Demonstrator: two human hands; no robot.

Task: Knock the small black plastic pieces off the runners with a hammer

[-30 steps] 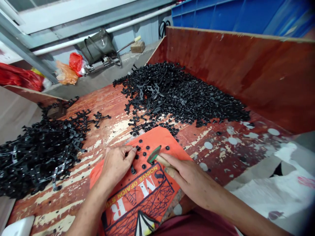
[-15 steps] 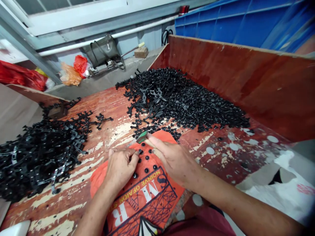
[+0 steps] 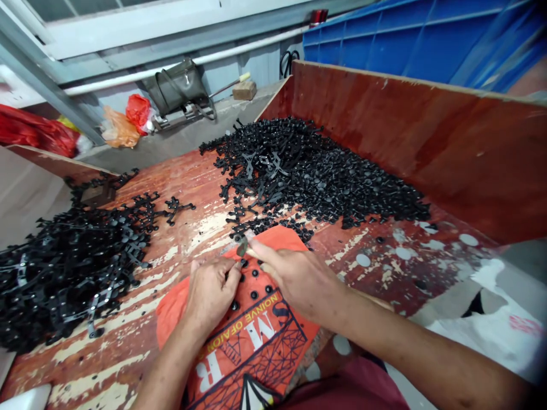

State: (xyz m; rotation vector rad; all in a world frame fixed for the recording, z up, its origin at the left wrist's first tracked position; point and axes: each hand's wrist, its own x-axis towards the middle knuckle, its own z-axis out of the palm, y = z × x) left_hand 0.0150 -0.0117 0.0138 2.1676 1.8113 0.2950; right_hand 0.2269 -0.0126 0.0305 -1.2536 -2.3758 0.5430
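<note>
My left hand rests on an orange printed cloth, fingers curled and thumb bent in. Its thumb and forefinger tips close on a small black round part on the cloth. My right hand grips what looks like a hammer, its dark metal head just above the left fingertips. A pale wooden handle shows beyond the right wrist. Several black round studs stand on the cloth between the hands.
A large heap of black plastic parts lies beyond the hands, and linked black pieces pile up at left. A reddish wooden board walls the right side. A blue crate stands behind it. A grey bag sits on the back ledge.
The hammer head has tilted and dropped slightly toward the left fingertips, and its handle now shows behind my right wrist. My left hand has hardly moved.
</note>
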